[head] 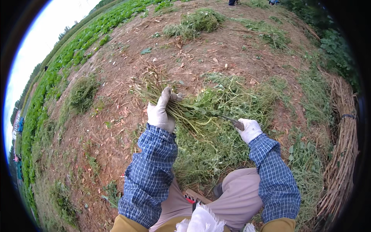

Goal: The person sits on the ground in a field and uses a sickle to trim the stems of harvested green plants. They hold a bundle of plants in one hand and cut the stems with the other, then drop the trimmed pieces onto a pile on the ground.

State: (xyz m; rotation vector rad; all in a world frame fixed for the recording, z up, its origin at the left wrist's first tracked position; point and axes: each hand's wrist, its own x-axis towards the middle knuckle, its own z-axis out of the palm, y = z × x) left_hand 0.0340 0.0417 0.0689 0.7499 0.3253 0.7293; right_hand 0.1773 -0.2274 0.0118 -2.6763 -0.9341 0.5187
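My left hand (163, 111), in a white work glove, is closed around a bundle of cut green stems (182, 111). The stem ends point up and to the left, and the leafy part reaches to the right. In my gloved right hand (249, 130) is the handle of a sickle or knife (238, 124); its dark, narrow blade points left and lies against the leafy end of the bundle, its tip hidden among the leaves. Beneath both hands a heap of cut green plants (214, 153) covers the ground in front of my knees.
A tied bundle of dry stalks (342, 145) lies along the right side. Smaller plant heaps (204, 19) are further ahead and at the left (84, 92). Leafy crop rows (72, 49) border the bare soil. Part of a person (232, 2) shows at the top edge.
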